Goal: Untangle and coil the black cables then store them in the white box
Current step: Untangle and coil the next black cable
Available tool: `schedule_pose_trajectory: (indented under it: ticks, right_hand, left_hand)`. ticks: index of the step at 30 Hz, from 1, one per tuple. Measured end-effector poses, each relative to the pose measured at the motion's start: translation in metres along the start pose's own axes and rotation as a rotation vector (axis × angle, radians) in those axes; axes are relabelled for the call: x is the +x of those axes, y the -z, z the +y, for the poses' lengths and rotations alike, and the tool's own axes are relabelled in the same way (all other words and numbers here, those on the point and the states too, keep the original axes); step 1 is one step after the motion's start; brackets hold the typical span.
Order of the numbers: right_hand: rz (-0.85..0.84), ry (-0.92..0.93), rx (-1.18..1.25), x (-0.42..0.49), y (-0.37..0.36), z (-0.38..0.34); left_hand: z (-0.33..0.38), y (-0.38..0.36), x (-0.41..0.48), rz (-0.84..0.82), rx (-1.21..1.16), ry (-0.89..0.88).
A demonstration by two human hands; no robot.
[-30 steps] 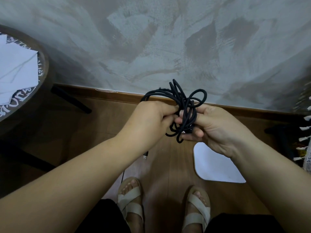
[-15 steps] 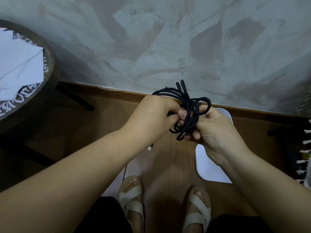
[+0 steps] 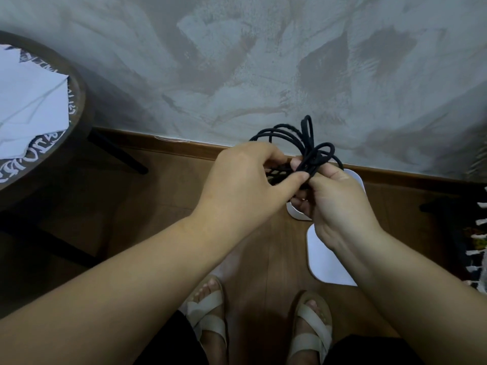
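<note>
1. The black cables [image 3: 309,158] are a loose bundle of loops held up in the air between both hands, above the wooden floor [image 3: 163,201] and just in front of the skirting board [image 3: 184,148].
2. Several loops fan upward and to the right out of the grip. Darker strands run back under the left hand, where their path cannot be followed.
3. The left hand [image 3: 242,180] grips the bundle from the left, with its fingers curled over the strands and its thumb stretched across to meet the right hand.
4. The right hand [image 3: 337,198] pinches the gathered middle of the bundle between its thumb and curled fingers.
5. The white box [image 3: 355,177] sits on the floor directly below the hands and close to the wall [image 3: 237,61]. Most of it is hidden behind the right hand, so whether anything is in it cannot be told.
6. A second white piece with rounded corners [image 3: 324,259] lies flat on the floor nearer the person, partly covered by the right forearm.
7. The person's feet, in pale strapped sandals [image 3: 208,312], stand at the bottom of the view.
8. A round dark desk [image 3: 79,101] stands at the left with white paper [image 3: 29,101] on it.
9. A fringed rug [image 3: 477,246] shows at the right edge.
</note>
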State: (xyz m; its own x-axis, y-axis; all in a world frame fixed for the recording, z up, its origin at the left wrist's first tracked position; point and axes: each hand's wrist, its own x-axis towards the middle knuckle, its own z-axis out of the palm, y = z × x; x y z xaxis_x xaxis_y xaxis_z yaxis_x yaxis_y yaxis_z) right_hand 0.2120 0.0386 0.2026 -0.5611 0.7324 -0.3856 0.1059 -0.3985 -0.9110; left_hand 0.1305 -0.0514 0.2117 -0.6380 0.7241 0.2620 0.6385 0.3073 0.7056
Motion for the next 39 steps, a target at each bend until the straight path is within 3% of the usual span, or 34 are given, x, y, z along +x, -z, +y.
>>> schedule_pose_trajectory:
  ticks: [4, 8, 18, 21, 24, 27, 34, 39]
  right_hand:
    - [-0.04, -0.028, 0.055, -0.005, -0.001, 0.001]
    - [-0.083, -0.041, 0.033, -0.003, -0.001, 0.002]
    - [-0.195, -0.121, -0.067, 0.005, 0.003, -0.003]
    - [-0.19, 0.026, -0.242, 0.003, 0.005, -0.003]
    - [-0.185, 0.295, -0.422, -0.007, 0.003, 0.0]
    - [-0.272, 0.435, -0.437, -0.022, 0.001, 0.0]
    - [-0.138, 0.335, -0.271, 0.002, 0.013, -0.016]
    - [-0.101, 0.222, -0.221, 0.02, 0.027, -0.026]
  left_hand:
    - [0.002, -0.008, -0.001, -0.138, 0.121, 0.037]
    - [0.002, -0.01, -0.002, -0.102, 0.225, 0.055]
    - [-0.006, -0.006, 0.006, -0.132, 0.083, 0.104]
    - [-0.006, -0.004, 0.011, -0.09, 0.133, 0.155]
    - [-0.015, 0.0, 0.023, -0.095, 0.113, 0.242]
    - [-0.032, 0.012, 0.035, -0.091, 0.026, 0.345]
    - [-0.044, 0.009, 0.033, -0.22, -0.069, 0.403]
    - [-0.062, 0.006, 0.032, -0.417, 0.091, 0.414]
